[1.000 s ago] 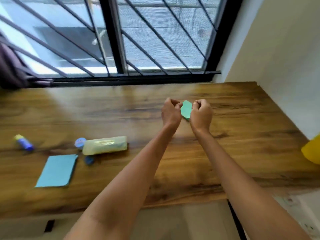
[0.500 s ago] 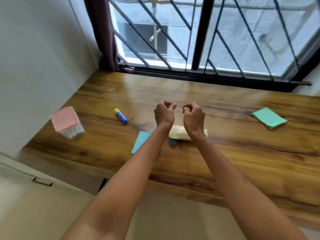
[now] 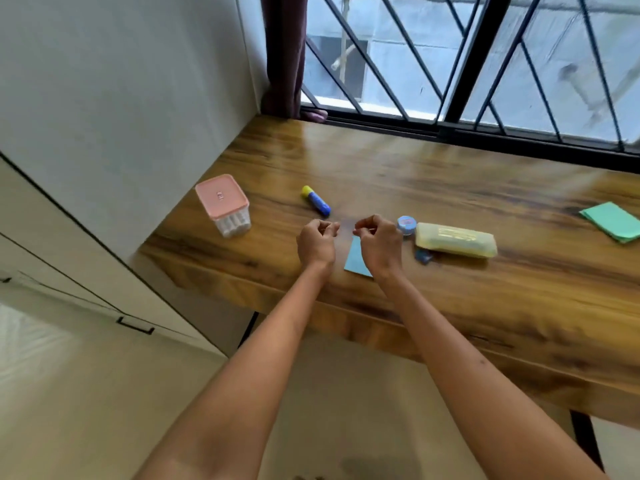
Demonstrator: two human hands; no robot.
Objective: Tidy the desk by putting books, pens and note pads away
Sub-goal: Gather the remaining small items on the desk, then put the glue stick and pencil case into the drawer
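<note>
My left hand [image 3: 317, 242] and my right hand [image 3: 379, 244] hover side by side over the front of the wooden desk [image 3: 450, 188], fingers curled, holding nothing. A light blue note pad [image 3: 354, 261] lies flat under my right hand, partly hidden by it. Far off at the right edge lies a green note pad [image 3: 613, 221]. A blue stick with a yellow cap [image 3: 316, 200] lies just beyond my left hand. To the right of my right hand is a yellow pencil case [image 3: 455, 240].
A pink-lidded clear box [image 3: 223, 204] stands at the desk's left corner beside the wall. A small round blue item [image 3: 407, 224] and a little blue piece [image 3: 424, 256] lie by the pencil case. A barred window runs behind the desk, with a white cabinet at the left.
My view has swung left. Both hands have moved left, away from the green note pad, and now hover over the blue note pad. The green pad stays on the desk.
</note>
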